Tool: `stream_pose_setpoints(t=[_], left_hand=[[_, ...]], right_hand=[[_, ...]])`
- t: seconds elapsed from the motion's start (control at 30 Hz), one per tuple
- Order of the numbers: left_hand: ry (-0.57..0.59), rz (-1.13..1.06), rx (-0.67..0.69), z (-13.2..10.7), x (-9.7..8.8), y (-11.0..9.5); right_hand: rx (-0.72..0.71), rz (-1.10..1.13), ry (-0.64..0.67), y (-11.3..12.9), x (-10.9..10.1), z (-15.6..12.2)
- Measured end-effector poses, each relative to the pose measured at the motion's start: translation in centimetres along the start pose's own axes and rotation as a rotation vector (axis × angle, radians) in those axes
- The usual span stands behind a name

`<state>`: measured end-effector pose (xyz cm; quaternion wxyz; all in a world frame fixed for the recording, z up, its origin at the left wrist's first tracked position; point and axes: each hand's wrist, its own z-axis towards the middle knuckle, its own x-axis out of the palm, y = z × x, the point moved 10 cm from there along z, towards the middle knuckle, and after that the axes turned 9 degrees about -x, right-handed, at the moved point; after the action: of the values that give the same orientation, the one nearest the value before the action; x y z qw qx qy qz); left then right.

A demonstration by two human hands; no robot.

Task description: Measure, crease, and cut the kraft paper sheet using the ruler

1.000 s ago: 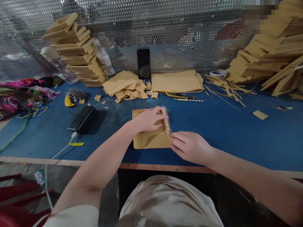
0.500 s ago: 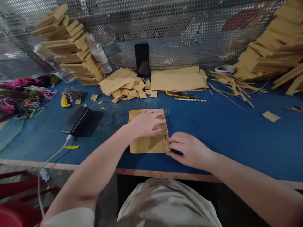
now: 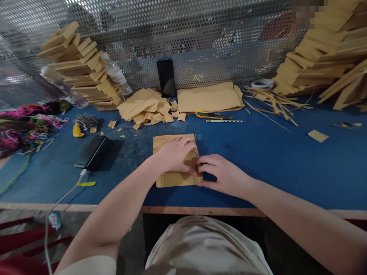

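Observation:
A brown paper piece [image 3: 174, 180], folded or layered like an envelope, lies flat near the table's front edge. Along its right side runs a narrow clear strip [image 3: 194, 153], perhaps a ruler, partly covered by my fingers. My left hand [image 3: 176, 154] rests on the paper with its fingers apart and bent over the strip, the thumb lower down. At the paper's lower right edge, my right hand [image 3: 216, 172] has its fingers and thumb curled in on the border. The fingertips of both hands almost meet there, and what lies under them is partly hidden.
Behind the paper lie a yellow cutter [image 3: 213, 114], a pencil [image 3: 225, 121], paper scraps [image 3: 150, 109] and a flat paper stack [image 3: 206, 97]. A phone [image 3: 166, 78] leans on the mesh. Tall paper stacks [image 3: 86, 68] flank it. A black device [image 3: 94, 152] with a cable stands left.
My left thumb has slid down the strip toward my right hand, and its fingers bend more. My right hand's fingertips have moved slightly up the paper's edge. The view has shifted a little.

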<state>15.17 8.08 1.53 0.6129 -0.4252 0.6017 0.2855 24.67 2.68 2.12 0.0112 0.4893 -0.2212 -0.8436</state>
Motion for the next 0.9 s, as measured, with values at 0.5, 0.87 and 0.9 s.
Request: stream_pose_setpoints(t=[0.5, 0.87, 0.9], left_hand=[[0.094, 0.068, -0.042, -0.4, 0.5, -0.1], [0.138, 0.083, -0.06, -0.5, 0.6, 0.2], [0.141, 0.08, -0.062, -0.5, 0.6, 0.3]], right_hand=[[0.065, -0.278, -0.04, -1.7, -1.8, -0.5], [0.615, -0.688, 0.304, -9.0, -5.2, -4.2], [0.6, -0.713, 0.337, -8.7, -4.9, -4.0]])
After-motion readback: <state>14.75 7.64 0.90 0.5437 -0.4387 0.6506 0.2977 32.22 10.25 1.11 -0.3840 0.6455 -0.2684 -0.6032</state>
